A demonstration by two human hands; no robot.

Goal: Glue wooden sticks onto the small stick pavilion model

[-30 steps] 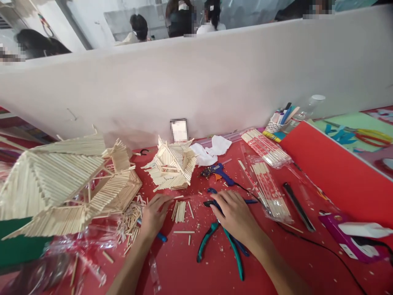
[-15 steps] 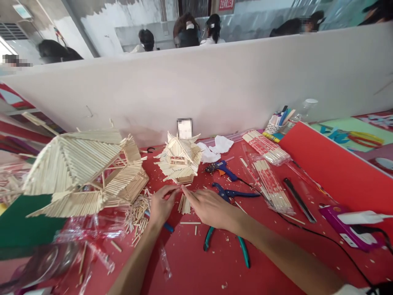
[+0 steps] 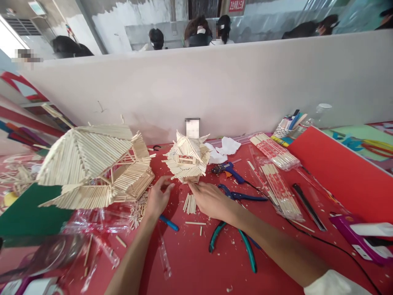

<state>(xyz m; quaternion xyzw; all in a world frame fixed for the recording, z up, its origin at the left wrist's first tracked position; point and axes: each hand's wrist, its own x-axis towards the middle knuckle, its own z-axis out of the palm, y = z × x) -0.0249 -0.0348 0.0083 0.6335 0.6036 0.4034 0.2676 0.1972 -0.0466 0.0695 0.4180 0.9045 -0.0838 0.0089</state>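
Observation:
A small pagoda-shaped model of pale wooden sticks (image 3: 188,157) stands on the red tabletop in front of me. My right hand (image 3: 211,200) reaches to the front of its base, the index finger stretched out at the lower edge; its other fingers are partly hidden. Left of the base, my left hand (image 3: 159,197) has thumb and fingers apart and nothing between them. A short row of cut sticks (image 3: 190,204) lies between my hands. A larger stick pavilion (image 3: 89,164) with a broad ribbed roof stands to the left.
Pliers with green handles (image 3: 248,250), a blue-handled cutter (image 3: 245,196) and a blue glue gun (image 3: 233,172) lie at the right. Beyond them are packs of sticks (image 3: 281,190), a black knife (image 3: 308,207) and a purple power strip (image 3: 353,237). A white partition (image 3: 215,90) rises behind.
My hands have moved apart: the left has opened away from the right fingertips, and the right has shifted up to the small model's base. The view has turned slightly left.

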